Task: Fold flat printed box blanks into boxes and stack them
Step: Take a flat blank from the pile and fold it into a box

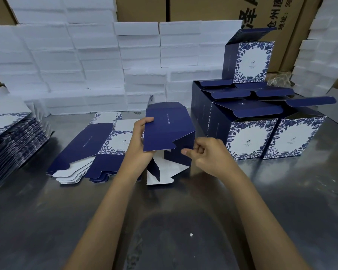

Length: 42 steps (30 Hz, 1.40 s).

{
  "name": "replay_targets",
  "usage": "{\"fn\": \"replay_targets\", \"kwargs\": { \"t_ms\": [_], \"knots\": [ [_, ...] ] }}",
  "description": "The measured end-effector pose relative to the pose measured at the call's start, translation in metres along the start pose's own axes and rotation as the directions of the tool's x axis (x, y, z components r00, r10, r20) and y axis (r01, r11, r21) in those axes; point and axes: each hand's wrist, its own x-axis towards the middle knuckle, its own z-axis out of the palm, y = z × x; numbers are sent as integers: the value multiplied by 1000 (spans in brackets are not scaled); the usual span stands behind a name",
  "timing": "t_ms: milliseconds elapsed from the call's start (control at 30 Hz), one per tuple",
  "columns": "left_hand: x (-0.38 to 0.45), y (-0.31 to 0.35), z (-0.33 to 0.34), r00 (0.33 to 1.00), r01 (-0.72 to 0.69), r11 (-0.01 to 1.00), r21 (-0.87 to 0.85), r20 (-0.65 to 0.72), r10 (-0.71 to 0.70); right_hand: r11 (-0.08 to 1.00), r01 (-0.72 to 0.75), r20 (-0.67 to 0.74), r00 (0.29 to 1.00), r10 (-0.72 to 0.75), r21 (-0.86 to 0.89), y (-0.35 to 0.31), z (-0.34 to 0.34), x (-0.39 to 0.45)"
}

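A navy box blank (167, 127), half opened into a tube, stands on the metal table in front of me with its white-backed bottom flaps hanging toward me. My left hand (140, 140) grips its left edge, thumb on the blue outer panel. My right hand (207, 155) has its fingers curled at the blank's lower right corner, the thumb touching a flap. A short pile of flat blanks (90, 151) lies just left of it. Folded boxes (248, 139) with blue floral fronts stand stacked at the right, lids open, one more box (248, 61) on top.
A tall slanted pile of flat blanks (12, 145) sits at the table's left edge. White foam blocks (98, 61) are stacked along the back, brown cartons (277, 14) behind them. The steel table (164, 221) stretches toward me.
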Motion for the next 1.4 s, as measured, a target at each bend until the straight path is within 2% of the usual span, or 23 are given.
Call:
{"fn": "replay_targets", "kwargs": {
  "t_ms": [67,133,200,267,400,533,667,733,833,900,967,1100,1200,1300,1400],
  "knots": [
    [0,1,1,1000,4,1000,-12,0,-4,998,-11,-31,999,13,64,-1,-4,0],
    [1,2,1,1000,5,1000,-18,-3,-5,967,13,-107,994,15,256,-7,-9,1],
    [1,2,0,1000,4,1000,-16,5,-4,869,50,-150,988,28,492,-17,-13,0],
    [3,1,-2,999,9,1000,-5,47,-9,800,70,-100,995,-12,596,-25,-11,-3],
    [7,0,-15,974,73,997,34,213,-78,846,56,43,995,-93,529,-32,-3,-11],
    [8,-1,-30,910,129,986,104,383,-159,857,65,39,994,-98,511,-30,-6,-11],
    [9,-1,-33,897,145,981,128,402,-185,874,110,-12,993,-119,474,-29,-1,-10],
    [8,1,-30,915,138,986,94,368,-163,876,138,-57,990,-125,462,-28,2,-9],
    [8,4,-22,986,31,998,60,162,-40,872,157,-82,987,-135,463,-27,4,-8],
    [8,6,-14,996,-75,997,33,45,74,860,159,-80,987,-137,485,-27,6,-8],
    [8,4,-7,992,-128,992,-11,7,128,845,161,-86,987,-136,510,-27,6,-7],
    [8,0,2,995,-81,995,-59,-66,77,832,162,-146,984,-99,531,-28,8,-6],
    [6,1,10,989,-105,990,-89,-116,94,824,161,-205,977,-55,544,-29,12,-5],
    [3,2,15,987,-123,985,-117,-120,109,829,162,-231,972,-40,536,-31,13,-5],
    [4,3,10,994,-78,987,-141,-87,67,818,139,-193,981,-34,558,-29,9,-5]
  ]
}}
